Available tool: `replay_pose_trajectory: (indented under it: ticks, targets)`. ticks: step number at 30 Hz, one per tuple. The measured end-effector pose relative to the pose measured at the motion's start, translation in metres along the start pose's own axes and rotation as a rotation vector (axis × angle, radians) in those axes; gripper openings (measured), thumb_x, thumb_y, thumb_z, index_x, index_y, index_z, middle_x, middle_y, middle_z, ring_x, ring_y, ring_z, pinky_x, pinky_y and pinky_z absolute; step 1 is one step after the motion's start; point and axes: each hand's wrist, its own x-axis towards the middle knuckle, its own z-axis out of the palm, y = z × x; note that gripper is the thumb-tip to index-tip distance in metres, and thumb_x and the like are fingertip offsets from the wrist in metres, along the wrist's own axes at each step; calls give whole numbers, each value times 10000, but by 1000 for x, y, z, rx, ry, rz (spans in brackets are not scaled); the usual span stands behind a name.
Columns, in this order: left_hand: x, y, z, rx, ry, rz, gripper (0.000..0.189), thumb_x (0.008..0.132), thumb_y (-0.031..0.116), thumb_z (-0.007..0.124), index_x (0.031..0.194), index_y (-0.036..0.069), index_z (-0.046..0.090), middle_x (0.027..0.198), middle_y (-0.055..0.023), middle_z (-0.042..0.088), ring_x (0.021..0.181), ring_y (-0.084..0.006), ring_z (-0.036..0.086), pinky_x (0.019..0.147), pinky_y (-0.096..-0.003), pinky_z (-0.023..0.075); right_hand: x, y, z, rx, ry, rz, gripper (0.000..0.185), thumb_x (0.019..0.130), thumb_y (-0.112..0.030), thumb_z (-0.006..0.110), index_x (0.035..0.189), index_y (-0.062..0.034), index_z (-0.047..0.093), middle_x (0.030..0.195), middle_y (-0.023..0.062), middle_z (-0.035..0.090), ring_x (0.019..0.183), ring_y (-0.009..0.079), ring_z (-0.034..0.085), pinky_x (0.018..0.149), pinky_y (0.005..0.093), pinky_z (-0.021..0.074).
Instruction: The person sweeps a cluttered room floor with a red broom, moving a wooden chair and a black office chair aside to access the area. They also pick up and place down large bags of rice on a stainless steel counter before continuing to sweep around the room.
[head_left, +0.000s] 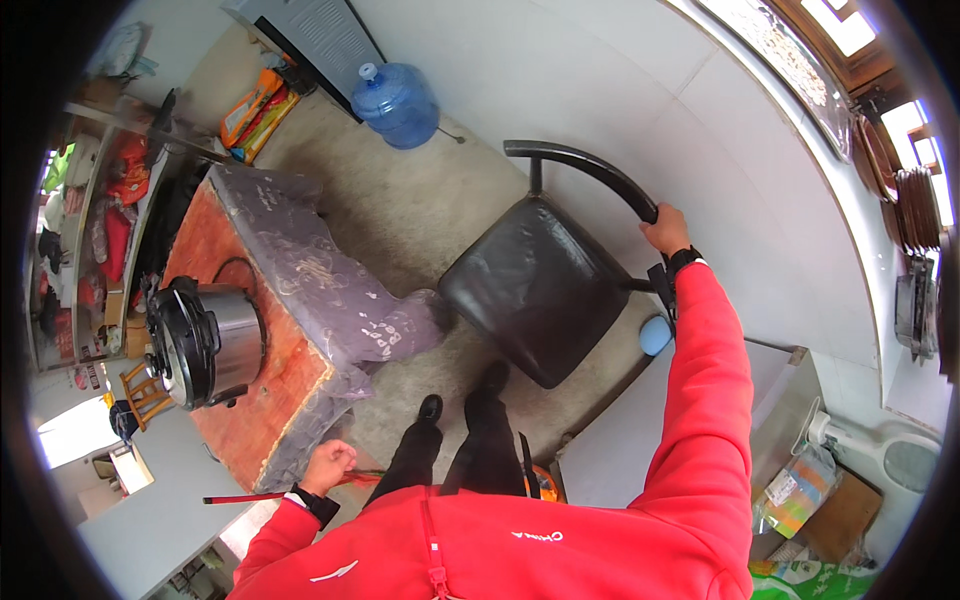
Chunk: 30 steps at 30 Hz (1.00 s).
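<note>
My right hand (666, 229) grips the curved back rail (600, 169) of a black chair (544, 281) with a glossy padded seat. The chair stands tilted in the picture, its back beside the white wall. My left hand (328, 466) hangs with loosely curled fingers by the corner of a table (225, 225) with a worn orange-red top. Nothing shows inside that hand; a thin red stick (244, 498) passes behind its wrist. On the table sits a steel electric pressure cooker (232, 341) with a black lid. A grey-purple patterned cloth (322, 262) hangs over the table's side.
A blue water bottle (396, 105) stands on the floor by the wall, near orange and yellow bags (259, 116). Shelves (94, 247) full of goods are at the left. At the right are a white cabinet (622, 442), a blue round object (655, 335) and an electric fly swatter (862, 442).
</note>
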Motion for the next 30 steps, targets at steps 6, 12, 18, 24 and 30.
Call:
replay_pose_trajectory:
  ticks: [6, 12, 18, 24, 30]
  targets:
    - [-2, 14, 5, 42, 12, -8, 91, 914, 59, 578, 920, -7, 640, 846, -59, 662, 774, -148, 663, 703, -284, 550, -7, 24, 2, 78, 60, 10, 411, 746, -210, 757, 1034, 9, 562, 964, 251, 658, 935, 442, 624, 809, 492, 505]
    - [14, 24, 12, 34, -26, -4, 83, 910, 47, 564, 903, 1, 633, 853, -64, 659, 747, -139, 650, 673, -269, 537, -92, 70, -6, -40, -85, 256, 436, 752, -290, 754, 1033, -1, 589, 941, 236, 674, 927, 429, 638, 797, 488, 509]
    - [32, 38, 13, 137, -111, 8, 116, 932, 82, 563, 930, -13, 630, 854, -73, 666, 765, -154, 660, 700, -290, 550, -104, 103, 21, 111, 112, 217, 365, 768, -272, 716, 884, 38, 562, 845, 300, 643, 848, 482, 620, 730, 507, 501]
    - [39, 50, 4, 124, -76, 10, 111, 925, 88, 574, 922, -5, 634, 853, -64, 665, 755, -139, 646, 694, -268, 530, -88, 109, -13, 71, 61, 341, 390, 777, -320, 728, 943, 18, 625, 910, 272, 670, 924, 437, 642, 806, 497, 513]
    - [44, 62, 2, 186, -233, 66, 106, 939, 96, 573, 927, 7, 629, 872, -50, 658, 761, -142, 645, 699, -273, 537, -161, 36, 9, 52, 742, 7, 311, 763, -115, 638, 1062, -36, 603, 936, 167, 658, 917, 389, 607, 777, 503, 469]
